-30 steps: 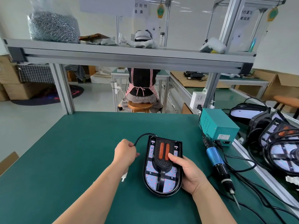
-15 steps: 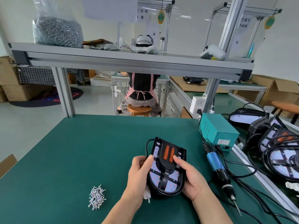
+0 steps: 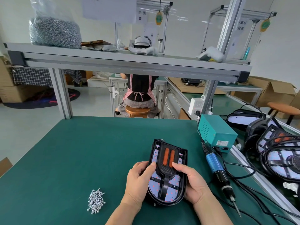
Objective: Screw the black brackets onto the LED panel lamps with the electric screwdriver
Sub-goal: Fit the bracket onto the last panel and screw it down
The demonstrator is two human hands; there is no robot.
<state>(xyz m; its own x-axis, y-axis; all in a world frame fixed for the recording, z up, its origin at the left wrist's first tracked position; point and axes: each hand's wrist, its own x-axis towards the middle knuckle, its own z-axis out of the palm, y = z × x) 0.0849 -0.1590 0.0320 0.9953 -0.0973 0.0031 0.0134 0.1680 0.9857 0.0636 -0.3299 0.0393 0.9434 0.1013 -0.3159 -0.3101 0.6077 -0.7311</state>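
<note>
Lamp position: the lamp [image 3: 168, 191] is lying face up on the worktop [image 3: 81, 151], in the near right part. It is sitting between a pile of screws [image 3: 96, 201] and the screwdriver [image 3: 217, 171].
Bracket: the bracket [image 3: 165, 171] is sitting on top of the lamp along its middle. No screws are showing in it that I can tell.
Left hand: the left hand [image 3: 138, 181] is gripping the lamp's left rim, with the thumb lying over onto the top face.
Right hand: the right hand [image 3: 193, 184] is cupping the right rim, with the thumb pressing on the bracket beside the orange strips.
Long axis: it is running from the near edge toward the far edge, leaning slightly right at the far end.
Pointing: the rounded end is facing the person and the squared end is facing the far edge.
Handling: the lamp is looking like a stiff, light plastic shell. The pale LED face is probably the delicate part.
Where to hold: gripping the black rim on both sides seems safest, keeping fingers off the LED face and away from the screw holes.
Screwdriver: it is lying untouched near the right edge, its tip pointing toward the near edge.
</note>
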